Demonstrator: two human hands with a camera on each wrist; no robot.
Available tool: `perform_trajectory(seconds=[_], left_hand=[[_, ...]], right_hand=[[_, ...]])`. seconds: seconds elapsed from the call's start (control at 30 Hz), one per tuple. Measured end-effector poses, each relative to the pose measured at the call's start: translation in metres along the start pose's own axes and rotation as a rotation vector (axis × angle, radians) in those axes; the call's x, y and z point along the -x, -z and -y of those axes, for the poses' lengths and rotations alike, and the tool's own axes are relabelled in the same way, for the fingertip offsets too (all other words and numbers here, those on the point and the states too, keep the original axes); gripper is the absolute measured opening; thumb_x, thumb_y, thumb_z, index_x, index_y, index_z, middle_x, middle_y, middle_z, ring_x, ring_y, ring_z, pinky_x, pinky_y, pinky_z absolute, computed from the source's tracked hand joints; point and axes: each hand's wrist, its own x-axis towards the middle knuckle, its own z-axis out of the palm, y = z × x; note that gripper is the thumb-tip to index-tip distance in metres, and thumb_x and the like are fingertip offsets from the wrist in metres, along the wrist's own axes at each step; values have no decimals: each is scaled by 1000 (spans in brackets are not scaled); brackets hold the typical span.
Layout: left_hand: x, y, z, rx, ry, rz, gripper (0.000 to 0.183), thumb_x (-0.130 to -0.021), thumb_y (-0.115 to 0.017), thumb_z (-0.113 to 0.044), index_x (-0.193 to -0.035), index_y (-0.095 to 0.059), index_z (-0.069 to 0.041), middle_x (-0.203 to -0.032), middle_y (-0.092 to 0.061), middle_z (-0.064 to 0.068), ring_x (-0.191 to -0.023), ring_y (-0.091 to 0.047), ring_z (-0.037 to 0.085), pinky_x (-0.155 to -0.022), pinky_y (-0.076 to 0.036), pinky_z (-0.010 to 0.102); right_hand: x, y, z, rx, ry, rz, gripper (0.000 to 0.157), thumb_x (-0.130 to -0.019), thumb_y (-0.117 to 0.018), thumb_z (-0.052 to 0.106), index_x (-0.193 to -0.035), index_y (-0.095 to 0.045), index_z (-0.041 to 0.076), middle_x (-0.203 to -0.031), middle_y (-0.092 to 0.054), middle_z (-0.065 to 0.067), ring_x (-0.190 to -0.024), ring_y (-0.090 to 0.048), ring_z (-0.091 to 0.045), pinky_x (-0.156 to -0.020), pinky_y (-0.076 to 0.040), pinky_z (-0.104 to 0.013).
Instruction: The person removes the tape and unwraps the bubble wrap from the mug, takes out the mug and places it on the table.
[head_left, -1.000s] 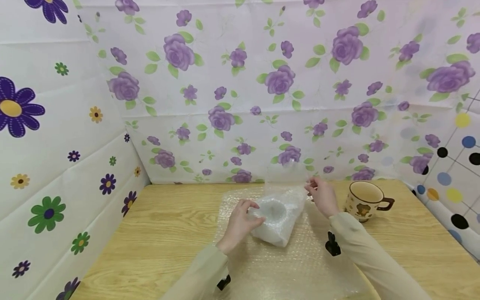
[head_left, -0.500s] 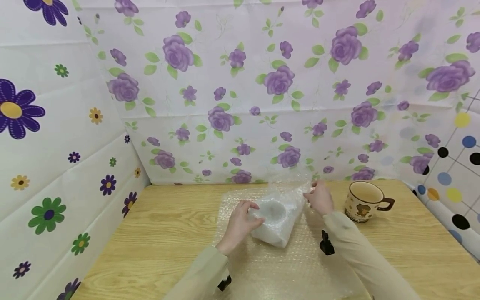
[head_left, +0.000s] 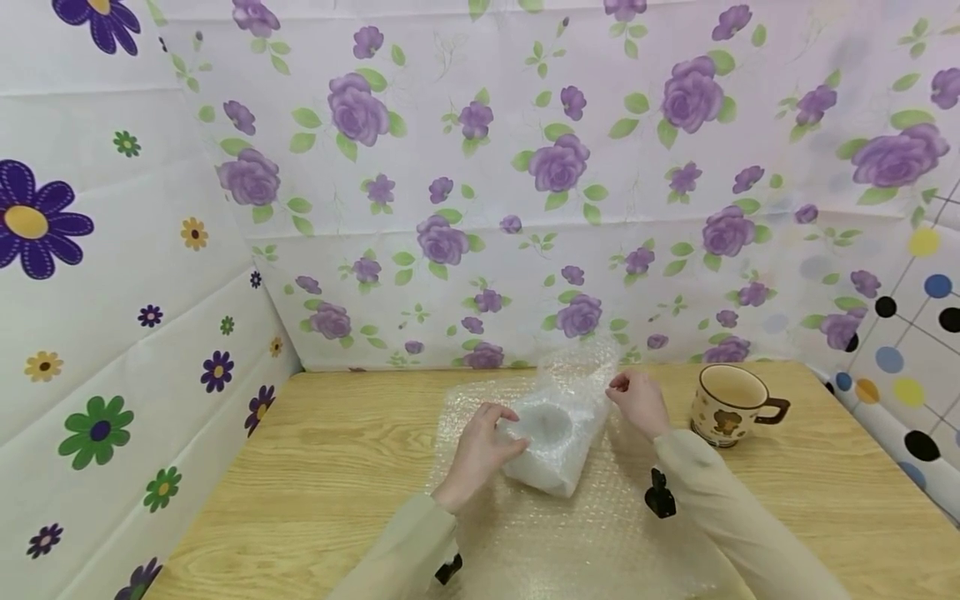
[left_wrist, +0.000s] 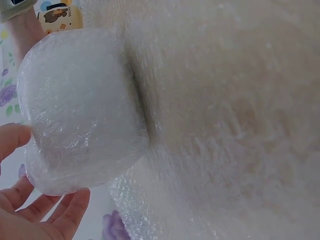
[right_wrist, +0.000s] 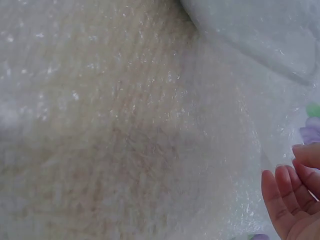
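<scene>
A white bundle wrapped in bubble wrap [head_left: 551, 467] sits on a sheet of clear bubble wrap [head_left: 525, 542] spread over the table. A round outline shows on its top; what is inside is hidden. My left hand [head_left: 480, 450] holds the bundle's left side, thumb and fingers curved round it, as the left wrist view also shows. At the bundle's far right, my right hand [head_left: 641, 402] pinches the edge of a wrap flap [head_left: 577, 367] that stands up behind the bundle. In the right wrist view, thumb and fingertips lie close together at this thin film.
A cream mug [head_left: 727, 404] with a bear picture and brown handle stands right of my right hand. The wooden table [head_left: 322, 450] ends at a purple-flowered cloth [head_left: 450, 167] behind. A patterned cloth wall closes in each side.
My right hand has come slightly down and toward the bundle, and the flap it pinches has shifted with it. The left hand and the bundle have stayed nearly still.
</scene>
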Motion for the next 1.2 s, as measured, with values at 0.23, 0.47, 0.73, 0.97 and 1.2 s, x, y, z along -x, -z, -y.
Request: perform_trajectory(seconds=[0.23,0.47,0.73,0.97,1.2], left_hand=[[0,-1,-1,4,-11,-2,29,-71,-75,-11,-93,-59,0,-95,-54,8,-87,-52,24,-76,-44,38],[-1,-1,-2,6,13,7,30,-71,-75,-11,-94,-59,-1,-99,-54,9,-89,-52,26,-77,-44,39],[-2,0,-2,-12,29,18,31,-71,-76,-12,-94,-59,-1,-99,-54,9,-87,-52,24,-74,-44,37],[-1,-1,-2,-23,16,13,31,-70,-76,-12,-94,-59,-1,-97,-54,8,-83,-51,22,-71,-44,35],[-1,0,-1,-39,-1,7,30,-70,-75,-13,-94,-60,-1,-95,-55,7,-83,-52,22,-72,-44,35]], right_hand=[[5,5,-2,-66,40,-2,7,-84,-60,1,-87,-59,-6,-76,-57,-10,-66,-54,-23,-55,-45,-31],[11,7,6,-112,162,11,12,-85,-63,7,-95,-62,-1,-81,-59,-6,-75,-55,-22,-63,-46,-34],[23,11,21,-196,294,123,24,-86,-65,16,-104,-62,1,-93,-61,-5,-84,-56,-19,-73,-48,-34],[39,10,23,-215,271,276,52,-81,-65,40,-120,-54,8,-119,-52,-4,-111,-45,-27,-92,-34,-49],[47,3,22,-135,341,315,66,-74,-69,48,-126,-50,12,-127,-45,-1,-117,-39,-26,-92,-33,-52]])
